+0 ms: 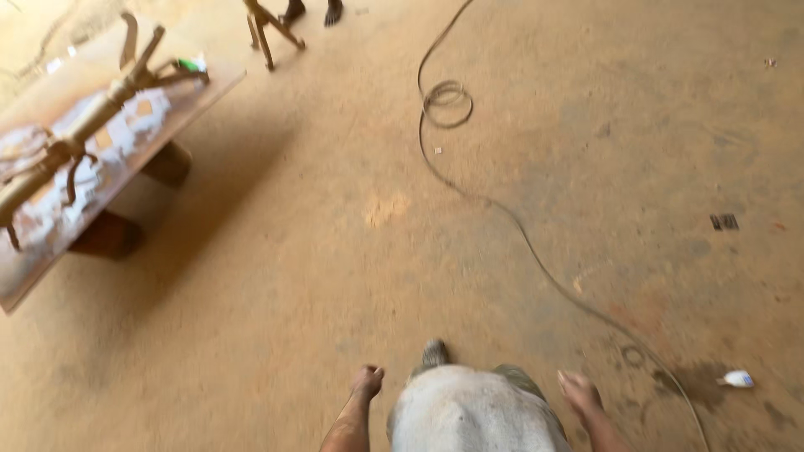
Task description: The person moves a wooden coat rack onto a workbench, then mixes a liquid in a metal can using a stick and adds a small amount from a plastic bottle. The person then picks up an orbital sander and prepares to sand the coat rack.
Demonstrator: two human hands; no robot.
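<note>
Both hands hang empty, left (367, 382) loosely curled, right (578, 392) open, and the cable (536, 255) snaking across the floor (335, 276) beside the right foot could trip this walker.

A thin dark cable (502, 218) trails over the dusty floor — one small coil far up

Person is standing on a dusty reddish floor (335, 251), looking down. Left hand (367, 382) is hanging at the side, loosely curled, holding nothing. Right hand (579, 393) is hanging the same way, fingers loose, nothing in it, nearest the cable. Cable (502, 218) is running across the floor past the right hand, coiling into a loop up top. Low workbench (109, 159) is sitting at left, carrying a carved wooden frame (84, 125). Someone else's feet (311, 12) are showing at the top edge.
</note>
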